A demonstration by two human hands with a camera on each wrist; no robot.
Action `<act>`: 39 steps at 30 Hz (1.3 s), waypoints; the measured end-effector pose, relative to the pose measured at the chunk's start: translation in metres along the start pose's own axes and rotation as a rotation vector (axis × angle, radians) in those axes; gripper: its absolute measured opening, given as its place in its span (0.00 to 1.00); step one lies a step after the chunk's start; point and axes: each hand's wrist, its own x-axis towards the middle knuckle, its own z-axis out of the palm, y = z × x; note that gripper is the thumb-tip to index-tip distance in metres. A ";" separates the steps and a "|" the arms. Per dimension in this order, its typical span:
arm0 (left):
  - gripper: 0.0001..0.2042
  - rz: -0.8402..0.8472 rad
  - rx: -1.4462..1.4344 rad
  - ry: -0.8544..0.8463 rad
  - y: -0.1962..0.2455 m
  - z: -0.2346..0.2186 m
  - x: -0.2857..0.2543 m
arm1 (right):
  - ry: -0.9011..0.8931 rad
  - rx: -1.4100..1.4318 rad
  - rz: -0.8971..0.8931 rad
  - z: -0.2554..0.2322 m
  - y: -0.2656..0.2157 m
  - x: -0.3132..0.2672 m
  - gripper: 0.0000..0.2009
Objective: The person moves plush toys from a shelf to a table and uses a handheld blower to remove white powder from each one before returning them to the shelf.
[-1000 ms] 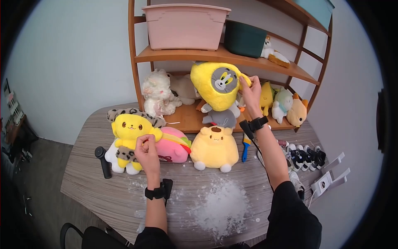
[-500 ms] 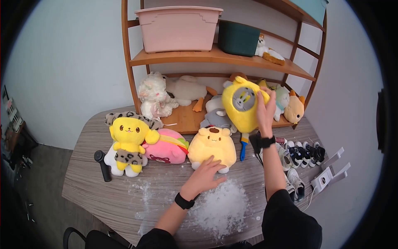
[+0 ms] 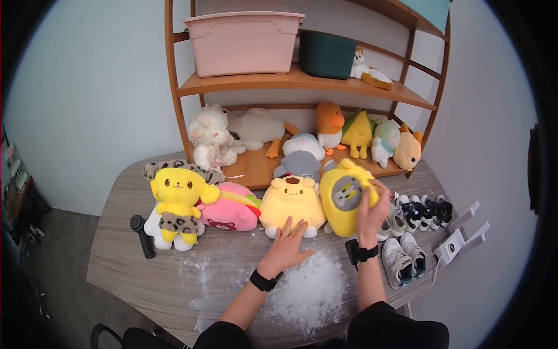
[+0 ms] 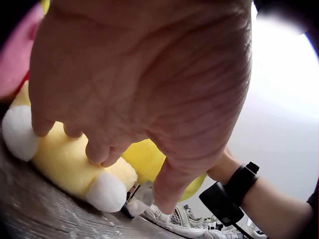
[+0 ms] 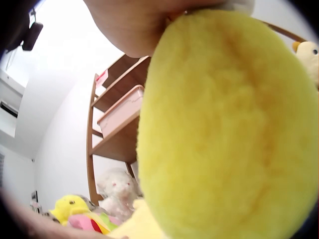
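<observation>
On a wood-grain table [image 3: 119,244], from the left: a black tool [image 3: 142,235], a yellow plush toy [image 3: 181,195] in leopard-spot hat, a pink plush toy [image 3: 232,209]. Next, touches the lower front of a pale yellow plush toy [image 3: 293,206] with the left hand [image 3: 285,247], fingers spread, behind a heap of white flakes [image 3: 314,291]. Just right of this, pinches the upper right edge of a tilted, cat-faced yellow toy [image 3: 343,202] with the right hand [image 3: 373,214]; cannot tell whether touching the tabletop. Farther right, several shoes [image 3: 397,264].
</observation>
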 end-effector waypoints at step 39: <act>0.42 0.029 -0.070 -0.050 -0.008 -0.001 0.009 | -0.130 0.021 0.156 0.002 0.053 -0.043 0.41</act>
